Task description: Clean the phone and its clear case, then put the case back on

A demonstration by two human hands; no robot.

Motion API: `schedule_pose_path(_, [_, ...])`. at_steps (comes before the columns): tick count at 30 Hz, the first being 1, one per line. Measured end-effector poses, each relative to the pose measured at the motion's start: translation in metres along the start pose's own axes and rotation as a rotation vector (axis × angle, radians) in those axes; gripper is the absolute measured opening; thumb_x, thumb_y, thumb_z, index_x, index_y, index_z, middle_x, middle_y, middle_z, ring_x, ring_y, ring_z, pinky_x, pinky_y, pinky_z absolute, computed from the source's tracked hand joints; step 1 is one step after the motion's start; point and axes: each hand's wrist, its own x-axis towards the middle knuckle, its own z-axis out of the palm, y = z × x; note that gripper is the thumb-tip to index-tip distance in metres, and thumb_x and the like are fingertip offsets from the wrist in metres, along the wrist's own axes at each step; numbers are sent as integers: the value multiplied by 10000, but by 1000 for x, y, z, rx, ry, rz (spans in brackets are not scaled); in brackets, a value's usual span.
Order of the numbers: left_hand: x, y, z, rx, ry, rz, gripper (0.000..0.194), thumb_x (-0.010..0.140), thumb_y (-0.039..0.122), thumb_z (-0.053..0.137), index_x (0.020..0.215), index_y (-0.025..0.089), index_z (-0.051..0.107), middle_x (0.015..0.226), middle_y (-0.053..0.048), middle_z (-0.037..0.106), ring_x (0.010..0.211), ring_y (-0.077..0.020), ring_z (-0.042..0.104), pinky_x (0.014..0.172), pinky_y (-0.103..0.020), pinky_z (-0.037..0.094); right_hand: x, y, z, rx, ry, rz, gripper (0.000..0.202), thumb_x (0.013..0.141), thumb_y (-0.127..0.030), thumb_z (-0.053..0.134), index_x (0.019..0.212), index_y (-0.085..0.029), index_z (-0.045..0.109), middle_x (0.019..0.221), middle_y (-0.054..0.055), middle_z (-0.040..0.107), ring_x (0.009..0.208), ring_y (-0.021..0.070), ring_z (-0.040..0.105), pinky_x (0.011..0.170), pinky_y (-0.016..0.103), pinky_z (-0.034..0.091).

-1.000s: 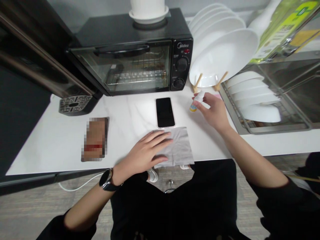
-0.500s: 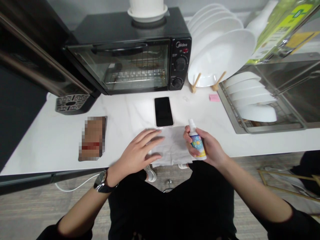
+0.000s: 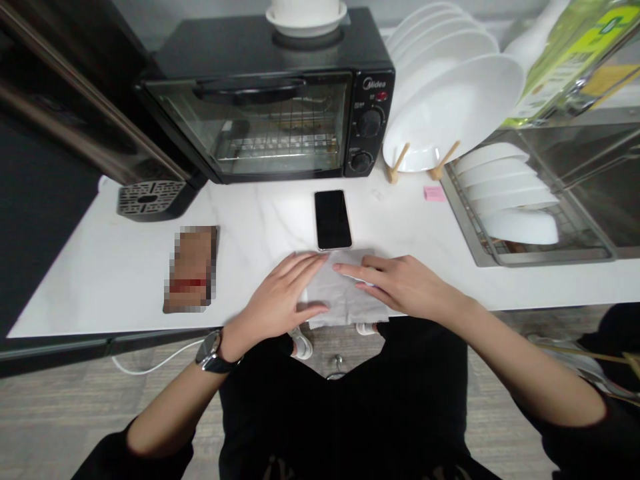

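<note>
A thin pale grey cloth (image 3: pixel 345 297) lies at the counter's front edge. My left hand (image 3: pixel 286 291) rests flat on its left side, fingers stretched out, holding nothing. Over the cloth's right side, my right hand (image 3: pixel 403 283) is back-up and curled round the small spray bottle (image 3: pixel 367 283), with the index finger reaching left. Only a bit of white shows between the fingers; the rest of the bottle is hidden under the hand. A black-screened phone (image 3: pixel 333 220) lies just behind the cloth.
Behind the phone stands a black toaster oven (image 3: pixel 280 127). White plates (image 3: pixel 455 113) stand in a rack at its right, beside a sink basket with bowls (image 3: pixel 520 227). A pixelated brown item (image 3: pixel 190 270) lies left, near a drip tray (image 3: pixel 150 198). A pink note (image 3: pixel 434 194) is near the plates.
My right hand has turned over and moved left across the cloth, tipping the upright spray bottle and hiding most of it. My left hand stays on the cloth. The view has shifted slightly.
</note>
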Motion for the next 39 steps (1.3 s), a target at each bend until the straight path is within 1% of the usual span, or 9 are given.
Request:
schedule_pose_path(4, [1, 1, -1, -1, 0, -8, 1005, 994, 697, 666, 1760, 222, 222, 1703, -169, 529, 1557, -343, 542, 1340, -601, 424, 2, 0, 5, -158, 1, -75, 410, 1176, -305, 390, 1566, -290, 515, 1074, 35, 764, 616, 150, 685, 543, 308, 364])
schedule_pose_path(8, [1, 2, -2, -14, -2, -11, 1004, 993, 676, 683, 1761, 230, 213, 1701, -169, 529, 1561, -342, 535, 1340, -604, 422, 2, -1, 5, -232, -8, -87, 370, 1150, -208, 397, 1486, -271, 540, 1070, 37, 769, 618, 142, 691, 536, 312, 317])
schedule_pose_path(13, [1, 2, -2, -7, 3, -4, 1004, 995, 674, 681, 1761, 228, 210, 1696, -174, 532, 1554, -344, 543, 1335, -603, 430, 0, 1, 4, -249, 30, -60, 415, 1131, -166, 446, 1522, -287, 512, 1110, 28, 782, 663, 140, 690, 541, 309, 318])
schedule_pose_path(19, [2, 2, -1, -10, 11, 1, 1012, 995, 678, 675, 1764, 226, 197, 1683, -188, 539, 1546, -345, 549, 1325, -588, 445, 0, 5, 4, -222, 139, -26, 497, 1174, -299, 431, 1664, -360, 377, 1093, -5, 781, 624, 120, 628, 554, 288, 353])
schedule_pose_path(23, [2, 2, -2, -26, 4, -4, 1014, 989, 681, 681, 1762, 230, 206, 1692, -181, 529, 1546, -345, 545, 1326, -590, 440, 0, 6, 6, -194, 163, -57, 400, 1175, -292, 424, 1564, -307, 512, 1111, 13, 785, 663, 123, 654, 560, 285, 371])
schedule_pose_path(26, [2, 2, -3, -31, -3, -14, 1013, 990, 677, 682, 1766, 238, 201, 1697, -178, 524, 1548, -347, 541, 1324, -591, 440, -1, 8, 7, -208, 129, -76, 351, 1158, -247, 435, 1470, -271, 594, 1107, 28, 794, 634, 118, 624, 553, 289, 353])
schedule_pose_path(29, [2, 2, -3, -32, 6, -10, 1013, 991, 693, 671, 1766, 239, 202, 1695, -181, 524, 1546, -348, 543, 1320, -592, 442, -2, 9, 7, -220, 132, -84, 362, 1154, -234, 444, 1490, -272, 576, 1081, 16, 795, 616, 119, 610, 548, 293, 336])
schedule_pose_path(34, [2, 2, -2, -27, -4, -17, 1007, 988, 685, 682, 1757, 231, 216, 1695, -181, 523, 1544, -343, 542, 1326, -588, 435, -2, 12, 5, -216, 167, -27, 419, 1177, -301, 427, 1594, -322, 464, 1088, 2, 795, 658, 119, 649, 571, 290, 355])
schedule_pose_path(39, [2, 3, -4, -28, -11, -22, 1005, 990, 696, 669, 1756, 234, 211, 1710, -175, 509, 1562, -339, 526, 1342, -581, 415, -2, 14, 8, -238, 73, -44, 397, 1139, -221, 447, 1506, -319, 561, 1103, 25, 798, 682, 124, 655, 558, 292, 326])
